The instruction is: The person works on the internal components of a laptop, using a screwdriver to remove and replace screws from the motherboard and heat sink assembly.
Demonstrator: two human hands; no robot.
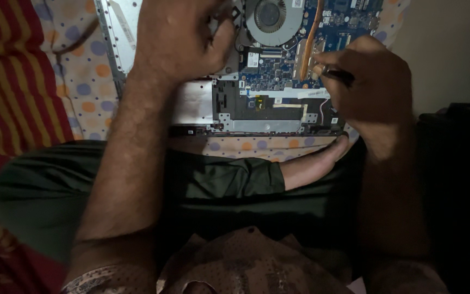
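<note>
An opened laptop (262, 117) lies bottom-up on a dotted cloth, showing a blue circuit board (270, 73), a round grey fan (270, 19) and a copper heat pipe (308, 43). My left hand (178, 38) rests curled on the laptop's upper left, beside the fan; what it presses or holds is hidden. My right hand (363, 84) grips a thin dark tool (337, 73), likely a screwdriver, its tip at the board's right part near the heat pipe.
The dotted cloth (82, 71) covers the surface under the laptop. A red and yellow striped fabric (6, 92) lies on the left. My crossed legs in dark green trousers (218, 179) and a bare foot (316, 160) sit just below the laptop. Dark objects stand at the right.
</note>
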